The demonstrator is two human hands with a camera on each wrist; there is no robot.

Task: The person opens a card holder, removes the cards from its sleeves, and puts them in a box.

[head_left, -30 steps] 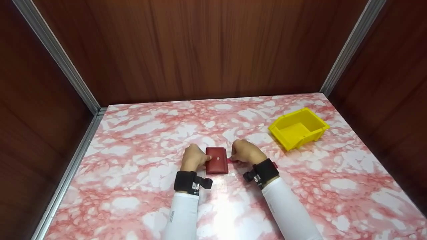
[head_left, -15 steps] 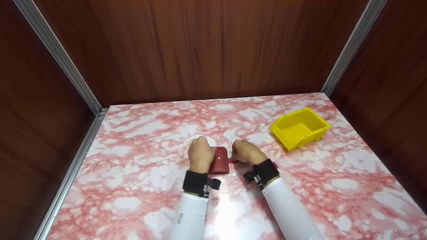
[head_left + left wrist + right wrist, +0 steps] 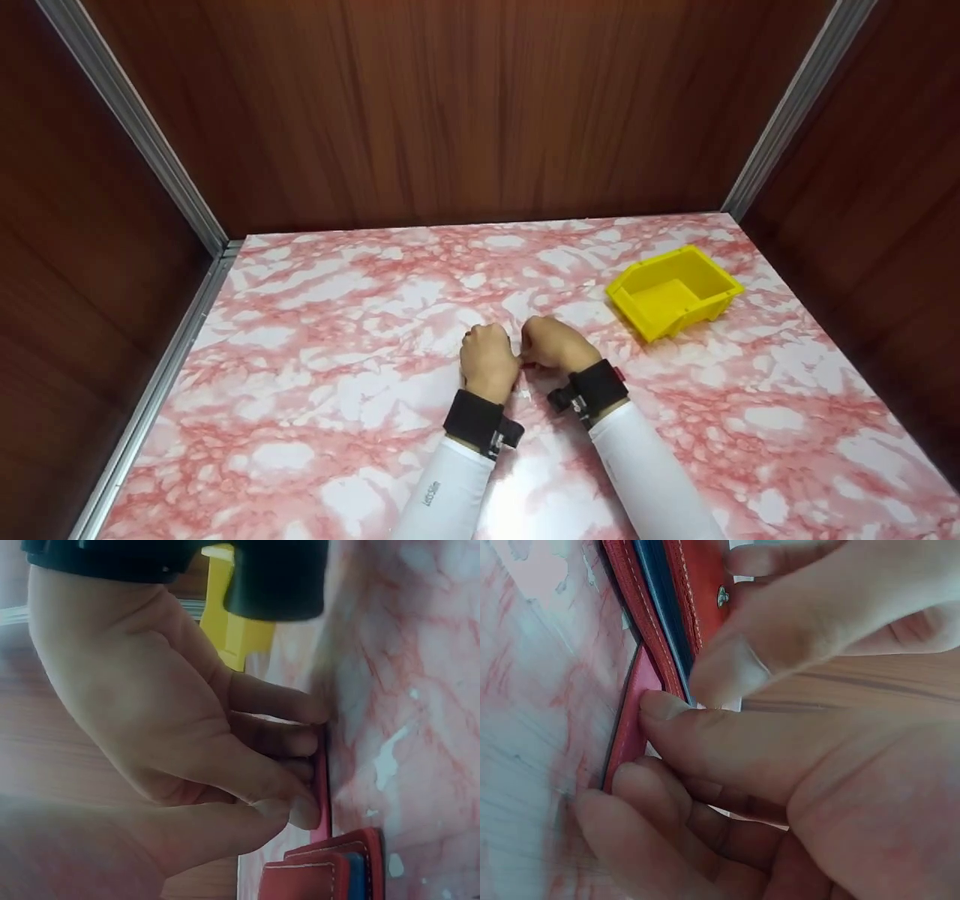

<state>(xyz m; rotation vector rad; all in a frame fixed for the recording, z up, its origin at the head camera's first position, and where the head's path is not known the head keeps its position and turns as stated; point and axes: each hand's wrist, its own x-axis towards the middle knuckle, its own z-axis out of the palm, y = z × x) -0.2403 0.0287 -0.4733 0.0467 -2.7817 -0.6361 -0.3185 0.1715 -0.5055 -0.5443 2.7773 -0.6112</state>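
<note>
A red wallet (image 3: 714, 570) with pale stitching, a blue inner layer and a metal snap stud (image 3: 722, 596) lies on the table. From its right side sticks out a flat pink strap (image 3: 632, 724), low over the tabletop. My right hand (image 3: 556, 345) pinches this strap with thumb and fingers. Above the wallet is my left hand (image 3: 489, 364), which hides nearly all of it in the head view. Its thumb (image 3: 217, 832) stretches toward the right hand's fingertips. Whether the left fingers grip the wallet cannot be made out.
A yellow open-front bin (image 3: 673, 291) stands to the right, beyond the right hand. Brown wood-look panels (image 3: 465, 112) with metal posts enclose the back and sides of the pink-and-white marbled table (image 3: 337, 300).
My left hand has moved right, from the wallet's left edge across its top to near the right hand. The right hand stays on the strap.
</note>
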